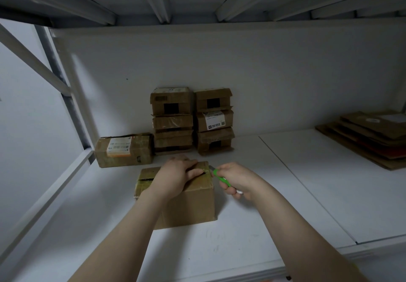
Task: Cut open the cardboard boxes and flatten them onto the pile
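A brown cardboard box (193,202), its top sealed with clear shiny tape, is seen standing on the white shelf board (285,194) of a metal rack, directly under the left hand (178,176). The left hand is laid palm-down on the top of the box, with the fingers stretched towards the far edge and the thumb placed beside the taped seam; nothing is clasped by it, and the box is only pressed. A dark slit can be seen in the tape on the top, left of this hand.

A green-handled utility knife (222,178) is grasped in the right hand (237,180), the fingers being wrapped round the handle. Its short blade is pointed towards the left hand and is held at the far right corner of the box top, just beside the left thumb. Whether the tape is touched by the blade cannot be told.

Beyond both hands, two stacks of taped cardboard boxes (172,119) are set against the white back wall, side by side. A single brown box with a white and orange label (125,150) is placed beyond and left of the left hand, next to the stacks. Well to the right of the right hand, a pile of flattened cardboard sheets (369,136) is laid on the same shelf.
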